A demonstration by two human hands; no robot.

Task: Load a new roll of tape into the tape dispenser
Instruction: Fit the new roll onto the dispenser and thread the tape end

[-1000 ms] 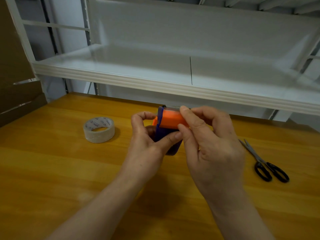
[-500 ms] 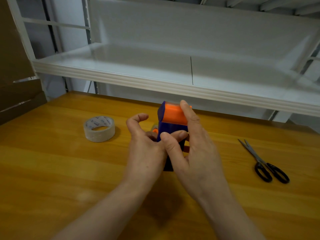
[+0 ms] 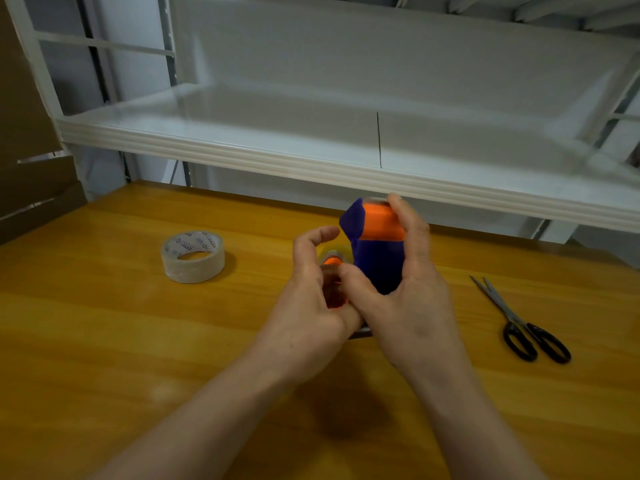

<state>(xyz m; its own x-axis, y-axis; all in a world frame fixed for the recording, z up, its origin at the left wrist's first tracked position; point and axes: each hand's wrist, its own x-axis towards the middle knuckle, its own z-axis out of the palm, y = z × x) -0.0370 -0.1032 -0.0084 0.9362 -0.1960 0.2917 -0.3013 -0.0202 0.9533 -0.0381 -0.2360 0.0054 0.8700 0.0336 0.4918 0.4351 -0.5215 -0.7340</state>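
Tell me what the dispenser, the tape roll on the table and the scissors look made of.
The tape dispenser looks like smooth moulded plastic, purple and orange. The tape roll: clear glossy film on a printed core, probably card. The scissors: grey metal-looking blades, black handles, probably plastic.

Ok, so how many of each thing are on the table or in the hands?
Clear tape roll, loose on the table: 1
Purple and orange tape dispenser, held: 1
Black-handled scissors: 1
Total: 3
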